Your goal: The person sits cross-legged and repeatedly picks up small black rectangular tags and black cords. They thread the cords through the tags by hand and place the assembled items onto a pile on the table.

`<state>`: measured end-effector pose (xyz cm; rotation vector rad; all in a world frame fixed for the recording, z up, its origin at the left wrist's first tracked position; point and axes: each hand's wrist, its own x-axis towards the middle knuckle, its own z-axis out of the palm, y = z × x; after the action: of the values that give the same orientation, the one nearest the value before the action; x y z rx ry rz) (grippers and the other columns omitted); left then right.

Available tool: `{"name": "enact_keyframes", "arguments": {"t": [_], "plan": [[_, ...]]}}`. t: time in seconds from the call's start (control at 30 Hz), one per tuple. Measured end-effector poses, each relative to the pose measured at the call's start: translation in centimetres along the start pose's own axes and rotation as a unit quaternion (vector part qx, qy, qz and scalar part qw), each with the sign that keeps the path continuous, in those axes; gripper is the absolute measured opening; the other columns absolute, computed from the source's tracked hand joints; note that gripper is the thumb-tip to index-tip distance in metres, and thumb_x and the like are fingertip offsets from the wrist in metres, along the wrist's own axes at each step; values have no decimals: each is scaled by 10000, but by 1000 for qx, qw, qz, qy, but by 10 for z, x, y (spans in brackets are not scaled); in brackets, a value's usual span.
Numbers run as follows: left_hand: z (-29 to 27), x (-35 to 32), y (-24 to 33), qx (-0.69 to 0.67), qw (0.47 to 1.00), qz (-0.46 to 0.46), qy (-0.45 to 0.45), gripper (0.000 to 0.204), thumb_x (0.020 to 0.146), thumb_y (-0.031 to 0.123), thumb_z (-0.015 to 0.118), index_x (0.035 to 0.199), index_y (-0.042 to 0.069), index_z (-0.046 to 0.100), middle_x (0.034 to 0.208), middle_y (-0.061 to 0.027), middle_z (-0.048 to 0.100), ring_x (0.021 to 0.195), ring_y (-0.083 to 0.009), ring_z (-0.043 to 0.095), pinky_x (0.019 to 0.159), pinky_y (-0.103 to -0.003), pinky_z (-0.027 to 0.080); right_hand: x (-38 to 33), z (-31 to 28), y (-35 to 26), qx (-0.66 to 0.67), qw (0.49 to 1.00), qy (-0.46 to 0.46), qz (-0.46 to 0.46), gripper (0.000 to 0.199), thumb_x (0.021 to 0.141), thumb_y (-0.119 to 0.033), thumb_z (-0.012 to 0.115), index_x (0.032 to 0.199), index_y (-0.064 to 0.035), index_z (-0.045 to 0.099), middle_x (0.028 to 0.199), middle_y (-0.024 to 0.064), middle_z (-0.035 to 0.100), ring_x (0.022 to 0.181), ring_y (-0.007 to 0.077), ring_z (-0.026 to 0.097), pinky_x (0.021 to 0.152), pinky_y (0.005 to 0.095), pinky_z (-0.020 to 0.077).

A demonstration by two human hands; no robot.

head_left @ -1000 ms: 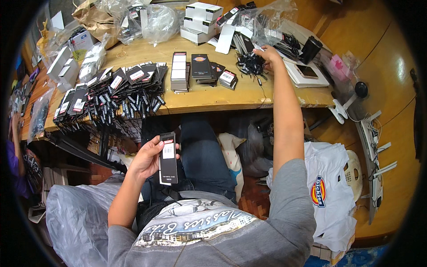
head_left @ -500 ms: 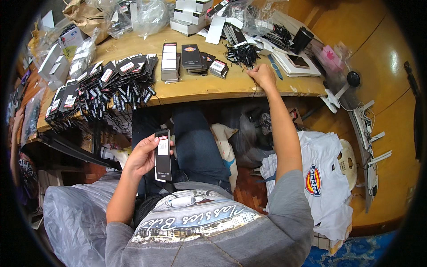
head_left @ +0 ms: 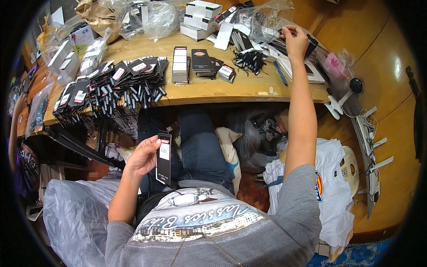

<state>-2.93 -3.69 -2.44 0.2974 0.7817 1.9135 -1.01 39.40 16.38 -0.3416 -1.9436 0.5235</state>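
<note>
In my left hand (head_left: pixel 144 155), held over my lap, is a black hang tag (head_left: pixel 164 162) with a white barcode sticker, pinched between thumb and fingers; a second tag edge shows behind it. My right hand (head_left: pixel 296 43) is raised above the table's far right side, fingers closed in a pinch. Whatever it may hold is too small to make out. Below and left of it lies a bunch of black tag strings (head_left: pixel 250 61). Stacks of tags stand on the table, among them black tags (head_left: pixel 201 61) and white-labelled tags (head_left: pixel 180 62).
A wide heap of strung black tags (head_left: pixel 120 84) hangs over the left front edge of the wooden table (head_left: pixel 213 91). White boxes (head_left: pixel 195 31) and plastic bags (head_left: pixel 162 22) line the back. Blue scissors (head_left: pixel 280 72) lie at right. A white T-shirt (head_left: pixel 333 200) is draped beside me.
My right hand has lifted from the string bunch and moved up and to the right. The left hand still holds the tag, nearly in place. The view has shifted slightly.
</note>
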Motion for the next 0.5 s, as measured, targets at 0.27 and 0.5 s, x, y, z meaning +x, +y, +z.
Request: {"name": "enact_keyframes", "arguments": {"t": [0.27,0.5], "plan": [[13,-8,11,68,997,38,-11,170,786,136,528,880,-4,508,768,-80,583,667,-153,588,623,-270,492,17,-6,-17,69,988,113,-81,68,697,-98,582,722,-38,601,605,52,597,525,111,568,512,230,433],[17,-7,15,101,991,70,-51,204,776,157,545,879,-17,524,807,-92,578,729,-158,580,673,-266,470,18,-24,-48,162,985,41,-47,91,736,-80,552,739,1,593,634,54,596,501,82,532,456,192,412]]}}
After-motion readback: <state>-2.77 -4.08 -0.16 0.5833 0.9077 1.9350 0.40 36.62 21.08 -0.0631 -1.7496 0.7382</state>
